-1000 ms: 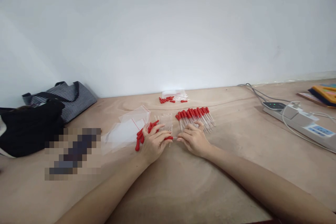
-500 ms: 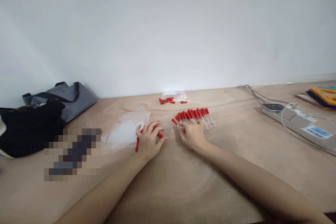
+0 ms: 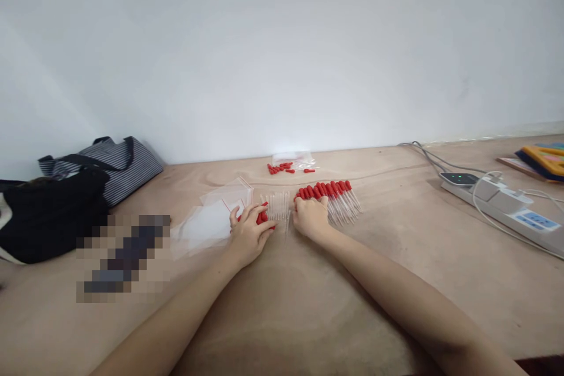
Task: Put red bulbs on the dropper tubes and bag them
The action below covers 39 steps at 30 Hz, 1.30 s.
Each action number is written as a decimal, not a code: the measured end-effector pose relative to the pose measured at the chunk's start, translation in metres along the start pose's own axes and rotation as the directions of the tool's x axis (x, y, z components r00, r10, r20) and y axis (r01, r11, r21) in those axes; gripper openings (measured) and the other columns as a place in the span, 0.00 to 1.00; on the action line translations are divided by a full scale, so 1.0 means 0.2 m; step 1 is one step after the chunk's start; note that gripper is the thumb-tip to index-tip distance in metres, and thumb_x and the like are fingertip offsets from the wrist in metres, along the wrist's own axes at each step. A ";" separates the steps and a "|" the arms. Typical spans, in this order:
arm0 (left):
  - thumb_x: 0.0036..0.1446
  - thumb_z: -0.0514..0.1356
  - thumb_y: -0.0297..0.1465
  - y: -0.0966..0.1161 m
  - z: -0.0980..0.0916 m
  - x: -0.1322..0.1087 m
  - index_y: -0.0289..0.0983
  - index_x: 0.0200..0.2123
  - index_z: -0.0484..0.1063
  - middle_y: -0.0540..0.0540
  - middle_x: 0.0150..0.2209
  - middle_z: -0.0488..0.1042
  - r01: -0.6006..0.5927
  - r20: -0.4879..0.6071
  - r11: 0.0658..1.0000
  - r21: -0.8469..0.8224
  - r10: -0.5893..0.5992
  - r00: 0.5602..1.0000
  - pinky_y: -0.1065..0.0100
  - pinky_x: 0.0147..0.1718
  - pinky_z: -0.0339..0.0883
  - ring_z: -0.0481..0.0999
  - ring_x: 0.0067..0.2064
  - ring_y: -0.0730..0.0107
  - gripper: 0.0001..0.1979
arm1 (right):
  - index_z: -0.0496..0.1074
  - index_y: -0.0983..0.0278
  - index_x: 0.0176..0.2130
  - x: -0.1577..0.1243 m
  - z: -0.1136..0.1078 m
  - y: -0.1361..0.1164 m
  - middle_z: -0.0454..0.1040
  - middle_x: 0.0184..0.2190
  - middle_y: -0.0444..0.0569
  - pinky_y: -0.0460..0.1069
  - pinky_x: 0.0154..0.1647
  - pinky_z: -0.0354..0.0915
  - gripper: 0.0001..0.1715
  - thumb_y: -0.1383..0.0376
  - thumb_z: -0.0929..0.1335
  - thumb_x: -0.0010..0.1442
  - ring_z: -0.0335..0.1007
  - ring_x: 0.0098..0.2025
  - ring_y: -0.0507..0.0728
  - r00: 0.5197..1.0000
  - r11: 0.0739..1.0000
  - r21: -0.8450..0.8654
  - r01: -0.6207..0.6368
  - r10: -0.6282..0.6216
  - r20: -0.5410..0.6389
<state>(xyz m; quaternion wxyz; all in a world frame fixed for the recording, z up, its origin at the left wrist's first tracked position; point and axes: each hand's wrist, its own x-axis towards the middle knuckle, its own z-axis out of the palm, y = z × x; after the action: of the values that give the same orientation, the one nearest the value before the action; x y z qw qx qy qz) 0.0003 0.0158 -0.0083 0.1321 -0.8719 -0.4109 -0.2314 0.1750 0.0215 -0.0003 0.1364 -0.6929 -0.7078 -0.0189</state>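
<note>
Red bulbs [image 3: 262, 217] lie beneath the left grip [image 3: 247, 238] (partly hidden by it).

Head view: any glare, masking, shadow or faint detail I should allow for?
Head view: wall glows brightest low, near centre; head view: blocky mosaic masks a dark item at left; head view: clear tubes look faint against the table; head view: soft shadow under the right forearm.

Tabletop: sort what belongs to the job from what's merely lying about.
Seemingly in the job:
red bulbs at the left hand
bare tubes
capped tubes at the right hand
plastic bags, probably
far bulbs, perhaps

Lying about:
striped bag
black bag
power strip
</note>
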 end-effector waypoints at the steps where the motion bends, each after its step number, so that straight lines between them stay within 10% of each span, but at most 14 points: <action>1: 0.51 0.57 0.29 0.00 0.00 0.00 0.48 0.35 0.73 0.45 0.45 0.69 -0.012 -0.007 1.000 -0.002 0.012 1.000 0.45 0.46 0.43 0.63 0.49 0.55 0.09 | 0.69 0.67 0.33 -0.01 0.00 0.00 0.74 0.31 0.55 0.55 0.39 0.43 0.13 0.64 0.59 0.55 0.66 0.36 0.59 1.000 1.000 0.007 0.010 -0.009 -0.014; 7: 0.57 0.52 0.30 0.01 -0.01 0.01 0.41 0.35 0.72 0.47 0.28 0.69 -0.089 -0.053 0.995 -0.043 0.087 0.995 0.64 0.33 0.54 0.65 0.34 0.66 0.09 | 0.72 0.68 0.32 -0.07 -0.05 -0.05 0.73 0.32 0.59 0.56 0.41 0.44 0.23 0.52 0.61 0.53 0.63 0.40 0.63 0.998 0.999 -0.003 0.055 -0.054 0.044; 17: 0.59 0.47 0.32 0.05 -0.04 0.00 0.36 0.39 0.65 0.48 0.29 0.71 -0.158 0.009 0.977 -0.142 0.161 0.987 0.65 0.33 0.56 0.66 0.33 0.66 0.10 | 0.73 0.69 0.31 -0.08 -0.09 -0.08 0.74 0.33 0.59 0.56 0.41 0.45 0.13 0.65 0.61 0.51 0.65 0.39 0.62 0.984 0.999 -0.033 0.013 -0.007 0.179; 25: 0.58 0.48 0.32 0.11 0.01 0.00 0.37 0.31 0.63 0.47 0.28 0.69 -0.062 0.023 0.969 -0.241 0.070 0.997 0.66 0.31 0.60 0.68 0.31 0.67 0.08 | 0.66 0.69 0.35 -0.13 -0.10 0.18 0.73 0.29 0.52 0.53 0.41 0.46 0.13 0.66 0.56 0.59 0.66 0.32 0.57 0.982 0.984 0.104 0.142 -0.127 -0.143; 31: 0.58 0.49 0.30 0.17 0.01 0.00 0.38 0.44 0.63 0.47 0.34 0.74 0.015 0.016 0.972 -0.233 -0.012 1.000 0.63 0.37 0.58 0.70 0.37 0.65 0.11 | 0.66 0.64 0.41 -0.21 0.00 0.32 0.73 0.32 0.47 0.53 0.47 0.42 0.14 0.71 0.56 0.59 0.66 0.32 0.51 0.854 0.890 0.159 0.428 -0.341 -0.393; 39: 0.58 0.49 0.28 0.19 0.01 0.01 0.39 0.37 0.68 0.50 0.34 0.75 0.014 -0.006 0.975 -0.224 -0.016 1.000 0.61 0.39 0.52 0.68 0.38 0.67 0.09 | 0.68 0.61 0.43 -0.25 0.04 0.28 0.72 0.34 0.48 0.53 0.48 0.41 0.17 0.72 0.58 0.58 0.65 0.34 0.51 0.820 0.835 0.150 0.530 -0.459 -0.342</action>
<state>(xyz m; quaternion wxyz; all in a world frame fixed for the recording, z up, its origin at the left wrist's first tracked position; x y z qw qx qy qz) 0.0305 -0.0062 -0.0102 0.0330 -0.8771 -0.3883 -0.2806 0.2293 -0.0227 -0.0288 0.3114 -0.4519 -0.8329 -0.0710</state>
